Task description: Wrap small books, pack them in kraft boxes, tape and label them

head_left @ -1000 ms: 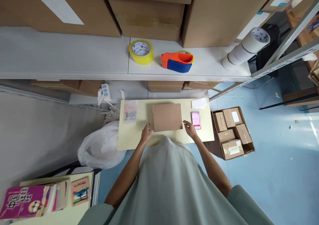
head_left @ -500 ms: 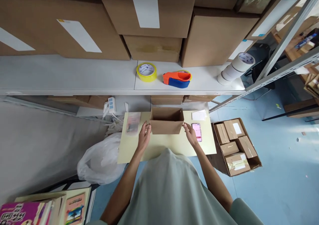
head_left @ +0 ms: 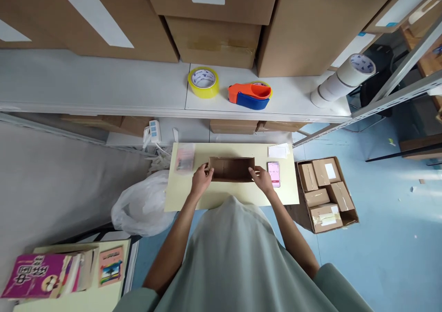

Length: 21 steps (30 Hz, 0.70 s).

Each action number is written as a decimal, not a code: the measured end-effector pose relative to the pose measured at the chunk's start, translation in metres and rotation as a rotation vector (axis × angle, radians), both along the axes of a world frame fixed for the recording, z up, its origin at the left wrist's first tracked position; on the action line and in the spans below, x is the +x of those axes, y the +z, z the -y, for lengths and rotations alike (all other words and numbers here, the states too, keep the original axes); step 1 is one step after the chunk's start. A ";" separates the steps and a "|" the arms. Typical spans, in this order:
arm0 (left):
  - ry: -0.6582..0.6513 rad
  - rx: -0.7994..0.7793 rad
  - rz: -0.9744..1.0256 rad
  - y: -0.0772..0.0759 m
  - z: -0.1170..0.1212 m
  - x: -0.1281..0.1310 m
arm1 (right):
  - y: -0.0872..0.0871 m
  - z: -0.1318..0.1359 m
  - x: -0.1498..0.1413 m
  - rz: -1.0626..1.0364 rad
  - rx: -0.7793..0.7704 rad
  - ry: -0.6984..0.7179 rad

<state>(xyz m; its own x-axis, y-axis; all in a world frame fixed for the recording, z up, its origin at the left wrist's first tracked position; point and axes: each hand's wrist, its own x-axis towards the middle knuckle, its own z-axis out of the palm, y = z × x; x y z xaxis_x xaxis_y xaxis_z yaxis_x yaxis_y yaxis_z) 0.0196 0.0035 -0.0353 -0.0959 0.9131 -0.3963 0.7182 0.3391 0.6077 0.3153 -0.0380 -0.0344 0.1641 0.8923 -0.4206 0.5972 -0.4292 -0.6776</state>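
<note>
one open cardboard box (head_left: 231,169), at the middle of the table (head_left: 183,193), ends clamped in the left hand (head_left: 200,180) and right hand (head_left: 263,180). one pink-screened phone (head_left: 274,173), on the table's right part; one carton (head_left: 301,213) of small boxes (head_left: 316,197), beside the table's right edge.

Rectangular brown cardboard box (head_left: 232,169) is standing open, mouth facing the camera, long sides running crosswise over pale-yellow tabletop (head_left: 179,192).

Purp. bk (head_left: 36,277), wht bag (head_left: 142,206)
</note>
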 end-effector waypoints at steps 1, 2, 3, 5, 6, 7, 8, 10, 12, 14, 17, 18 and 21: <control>0.013 0.030 0.012 0.000 -0.005 0.001 | 0.000 -0.003 -0.001 0.002 0.021 -0.001; 0.027 0.047 0.019 0.000 -0.009 0.002 | 0.001 -0.007 -0.002 0.010 0.040 0.003; 0.039 0.051 0.019 -0.001 -0.013 0.002 | 0.000 -0.010 -0.003 0.024 0.054 0.008; 0.057 0.034 0.018 -0.005 -0.017 0.000 | -0.002 -0.014 -0.003 0.054 0.071 0.010; 0.064 0.023 0.033 -0.007 -0.019 -0.002 | -0.004 -0.015 -0.002 0.061 0.076 0.008; 0.071 0.015 0.068 -0.010 -0.019 -0.005 | -0.006 -0.016 0.000 0.059 0.081 0.007; 0.082 0.008 0.124 -0.014 -0.020 -0.008 | -0.008 -0.016 0.003 0.047 0.088 0.007; 0.153 -0.022 0.285 -0.021 -0.020 -0.017 | -0.014 -0.015 0.011 -0.005 0.107 0.000; 0.282 -0.068 0.452 -0.030 -0.022 -0.025 | -0.021 -0.013 0.019 -0.095 0.120 -0.051; 0.400 -0.105 0.554 -0.038 -0.023 -0.031 | -0.029 -0.010 0.025 -0.244 0.100 -0.150; 0.464 -0.128 0.613 -0.048 -0.023 -0.032 | -0.045 -0.006 0.026 -0.541 -0.001 -0.288; 0.468 -0.136 0.632 -0.050 -0.022 -0.031 | -0.050 -0.006 0.024 -0.620 -0.041 -0.321; 0.464 -0.136 0.656 -0.056 -0.020 -0.024 | -0.059 -0.008 0.018 -0.689 -0.111 -0.386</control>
<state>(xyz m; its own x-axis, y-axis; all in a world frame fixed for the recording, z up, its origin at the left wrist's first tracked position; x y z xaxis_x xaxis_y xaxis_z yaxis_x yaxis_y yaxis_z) -0.0043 0.0233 -0.0909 -0.1627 0.7773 -0.6077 -0.0019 0.6157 0.7880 0.3333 -0.0302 -0.0935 0.1240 0.7725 -0.6228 -0.1447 -0.6068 -0.7816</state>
